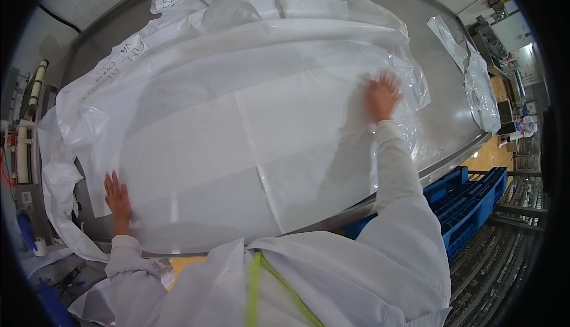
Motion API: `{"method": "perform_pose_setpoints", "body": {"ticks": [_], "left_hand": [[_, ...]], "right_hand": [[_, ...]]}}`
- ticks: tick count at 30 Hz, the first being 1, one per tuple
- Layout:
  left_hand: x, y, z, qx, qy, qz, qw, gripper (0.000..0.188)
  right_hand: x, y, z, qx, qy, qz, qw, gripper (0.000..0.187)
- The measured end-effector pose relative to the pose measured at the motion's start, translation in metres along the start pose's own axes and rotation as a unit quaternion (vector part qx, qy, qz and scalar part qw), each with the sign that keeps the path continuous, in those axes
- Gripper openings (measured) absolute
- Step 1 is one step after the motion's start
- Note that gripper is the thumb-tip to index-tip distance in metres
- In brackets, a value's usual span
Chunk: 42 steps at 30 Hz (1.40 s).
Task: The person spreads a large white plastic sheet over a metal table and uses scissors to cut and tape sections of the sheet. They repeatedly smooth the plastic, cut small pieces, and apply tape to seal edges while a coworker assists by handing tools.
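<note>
A large white plastic sheet lies spread over a metal table, with folds and a seam running down its middle. My left hand rests flat near the sheet's left edge, fingers stretched out. Over at the sheet's right side, my right hand is spread on or just above the plastic; motion blurs its fingertips, so contact is hard to judge. Beyond the sheet, crumpled white plastic bags with handwriting on some are bunched along the far side. Neither hand holds anything.
Two loose pieces of plastic, one a crumpled clear wrap, lie at the table's right end. A blue plastic pallet stands beside the table at lower right, near metal racks. Rolls and tools crowd the left side.
</note>
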State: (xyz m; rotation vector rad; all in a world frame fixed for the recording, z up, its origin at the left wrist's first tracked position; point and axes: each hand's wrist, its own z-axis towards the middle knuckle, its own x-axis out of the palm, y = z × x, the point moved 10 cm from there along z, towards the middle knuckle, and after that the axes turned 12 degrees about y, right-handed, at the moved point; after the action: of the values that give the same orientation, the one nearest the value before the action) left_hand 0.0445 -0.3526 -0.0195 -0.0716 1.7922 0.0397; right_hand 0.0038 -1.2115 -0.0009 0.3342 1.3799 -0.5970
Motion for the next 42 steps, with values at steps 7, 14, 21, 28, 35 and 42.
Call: {"method": "perform_pose_setpoints", "body": {"ticks": [7,14,21,28,35,42], "left_hand": [[0.001,0.015,-0.008,-0.032,-0.007,0.03,0.999,0.052],[0.01,0.013,0.002,-0.025,-0.02,0.047,0.998,0.051],[0.017,0.035,-0.003,-0.007,-0.041,0.022,0.999,0.053],[0.005,0.008,-0.004,-0.006,-0.017,0.032,0.999,0.055],[0.007,0.012,-0.022,0.027,-0.11,0.008,0.994,0.054],[-0.042,0.041,-0.053,0.093,-0.202,-0.184,0.958,0.042]], "right_hand": [[-0.066,0.242,-0.117,-0.427,0.117,0.116,0.889,0.053],[0.002,-0.119,-0.002,0.199,0.183,0.077,0.96,0.053],[-0.019,-0.001,-0.064,-0.154,0.156,0.05,0.974,0.058],[0.006,-0.095,-0.074,0.196,0.214,-0.041,0.956,0.067],[-0.098,0.181,-0.178,-0.285,0.087,0.205,0.932,0.017],[-0.186,0.375,-0.343,-0.484,0.099,0.316,0.81,0.013]]}}
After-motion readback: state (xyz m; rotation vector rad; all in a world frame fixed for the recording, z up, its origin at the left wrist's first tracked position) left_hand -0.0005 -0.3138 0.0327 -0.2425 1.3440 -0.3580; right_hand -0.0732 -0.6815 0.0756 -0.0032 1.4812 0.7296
